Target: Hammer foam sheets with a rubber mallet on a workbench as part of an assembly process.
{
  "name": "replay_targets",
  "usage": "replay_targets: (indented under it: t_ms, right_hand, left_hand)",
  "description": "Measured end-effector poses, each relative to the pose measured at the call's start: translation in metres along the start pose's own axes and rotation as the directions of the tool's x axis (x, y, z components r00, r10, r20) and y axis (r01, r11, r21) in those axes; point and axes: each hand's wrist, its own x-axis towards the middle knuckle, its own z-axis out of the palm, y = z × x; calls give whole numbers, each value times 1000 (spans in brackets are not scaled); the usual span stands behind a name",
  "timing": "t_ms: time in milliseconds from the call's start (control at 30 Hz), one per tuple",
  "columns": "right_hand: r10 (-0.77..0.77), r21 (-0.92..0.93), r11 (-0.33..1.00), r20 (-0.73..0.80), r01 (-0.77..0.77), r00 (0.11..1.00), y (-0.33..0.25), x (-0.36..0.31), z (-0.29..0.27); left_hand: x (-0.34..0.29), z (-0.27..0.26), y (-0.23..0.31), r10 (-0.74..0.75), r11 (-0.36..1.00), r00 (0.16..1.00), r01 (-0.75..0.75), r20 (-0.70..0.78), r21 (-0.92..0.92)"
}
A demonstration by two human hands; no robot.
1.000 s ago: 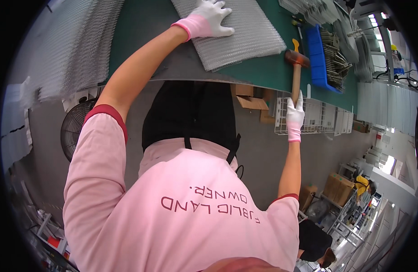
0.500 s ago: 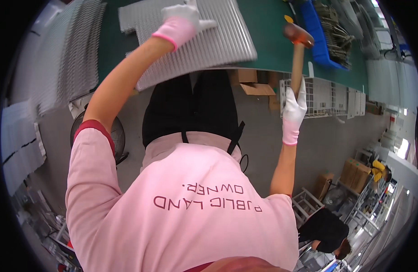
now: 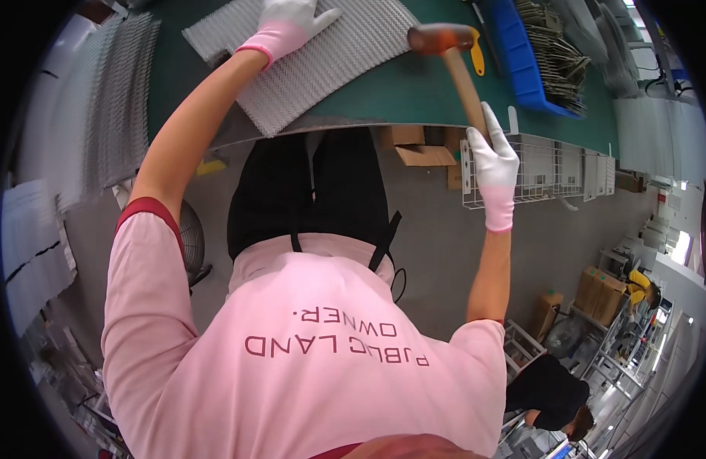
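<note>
My left hand (image 3: 290, 24), in a white and pink glove, lies on a silvery corrugated mesh sheet (image 3: 315, 84) with the thumb spread from the fingers. The fingertips run out at the top edge of the view. The sheet rests at an angle on the green tabletop (image 3: 368, 103), one corner near the front edge. In my right hand (image 3: 494, 164), gloved the same way, is the wooden handle of a mallet (image 3: 464, 88). Its reddish-brown head is raised, just right of the sheet in the view. A yellow-handled tool (image 3: 478, 60) lies partly behind the mallet head.
A blue bin (image 3: 521, 65) full of thin metal parts (image 3: 556, 46) stands right. Stacked mesh sheets (image 3: 112, 99) are at left. Below the table edge are a white wire basket (image 3: 536, 172) and a cardboard box (image 3: 426, 155). Behind me a person in black (image 3: 556, 390) bends over.
The mallet has swung left, and its head is now close to the sheet's right corner. The mesh sheet has turned and shifted left, with my left hand moving up and left on it.
</note>
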Motion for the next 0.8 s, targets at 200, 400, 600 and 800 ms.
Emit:
replay_targets:
  t_ms: [200,400,600,800]
  right_hand:
    - [-147,-503,819,279,274,949,7,-42,12]
    - [-152,-298,926,261,230,953,-18,-73,39]
    - [-79,-318,937,215,146,973,-31,-108,51]
    - [-200,-392,847,392,360,898,7,-135,65]
  left_hand:
    - [-2,-3,2,-31,999,999,31,-10,-21]
    - [-3,-10,3,-31,997,1000,31,4,-69]
    - [-6,-3,2,-49,996,999,48,-7,-79]
    - [-5,2,-28,37,922,995,-70,-94,-381]
